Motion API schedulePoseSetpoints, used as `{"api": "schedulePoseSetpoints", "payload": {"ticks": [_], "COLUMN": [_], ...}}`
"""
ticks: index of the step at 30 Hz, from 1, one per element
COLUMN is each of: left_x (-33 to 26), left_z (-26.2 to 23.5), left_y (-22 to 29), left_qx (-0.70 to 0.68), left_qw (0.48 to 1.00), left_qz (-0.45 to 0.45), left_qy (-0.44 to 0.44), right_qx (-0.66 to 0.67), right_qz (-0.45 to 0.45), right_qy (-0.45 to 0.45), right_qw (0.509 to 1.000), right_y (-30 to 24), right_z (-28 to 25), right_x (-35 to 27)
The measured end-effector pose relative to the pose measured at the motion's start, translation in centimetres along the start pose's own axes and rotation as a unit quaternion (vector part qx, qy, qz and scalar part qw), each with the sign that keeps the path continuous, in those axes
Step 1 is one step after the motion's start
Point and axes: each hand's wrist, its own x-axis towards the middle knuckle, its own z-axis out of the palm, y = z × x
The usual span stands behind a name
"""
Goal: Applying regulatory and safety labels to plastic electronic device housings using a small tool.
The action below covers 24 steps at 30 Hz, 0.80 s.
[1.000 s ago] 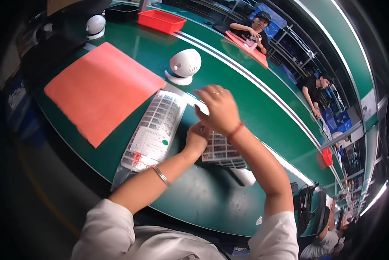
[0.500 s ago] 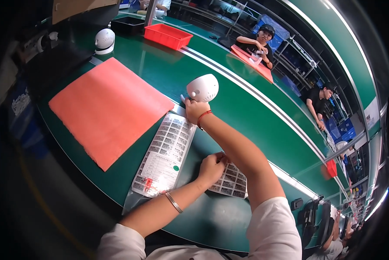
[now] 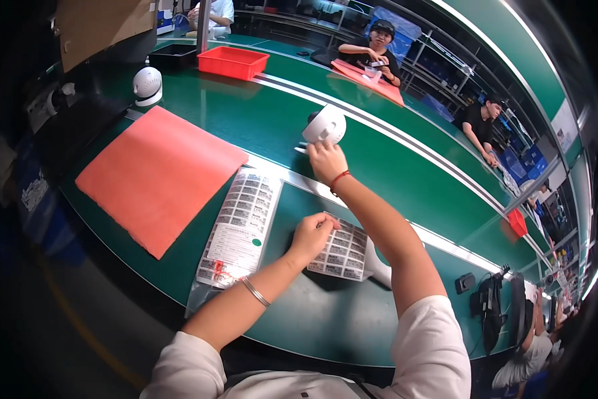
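Observation:
My right hand [image 3: 327, 161] is closed around the lower part of a white, rounded device [image 3: 328, 125] that looks like a dome camera. It holds this device tilted over the far side of my bench; the fingers cover its lower end. Closer to me, my left hand [image 3: 314, 236] pinches the upper edge of a sheet of printed labels [image 3: 339, 254], with thumb and fingertips together. Beside that hand lies a longer label sheet [image 3: 235, 223] in clear plastic, marked with a green dot. A white object [image 3: 377, 266] shows partly from under the label sheet, near my right forearm.
An orange-pink mat [image 3: 162, 176] lies at left, with a similar white device [image 3: 148, 86] standing beyond it. A red tray [image 3: 232, 64] and a black tray [image 3: 172, 57] stand farther back. Black equipment [image 3: 488, 299] sits at right. People work across the bench.
The white device in my right hand has turned, showing another side. My left hand still pinches the label sheet, and the white object beside it has come into sight. The whole view has shifted.

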Motion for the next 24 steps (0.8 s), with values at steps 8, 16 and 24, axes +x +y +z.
{"api": "schedulePoseSetpoints", "payload": {"ticks": [8,16,24], "left_x": [0.2,0.3,0.6], "left_z": [-0.5,-0.6,-1.9], "left_y": [-0.4,0.0,2.4], "left_qx": [0.047,0.006,-0.104], "left_qw": [0.996,0.997,0.994], "left_qz": [-0.028,-0.038,-0.03], "left_qy": [-0.064,-0.066,0.005], "right_qx": [-0.036,-0.08,-0.038], "right_qz": [0.168,0.206,0.18], "right_qy": [0.017,0.112,0.091], "right_qw": [0.985,0.969,0.979], "right_y": [7.9,10.1,4.0], "right_z": [-9.3,-24.3,-28.4], "right_x": [-4.4,-9.3,-15.2]}}
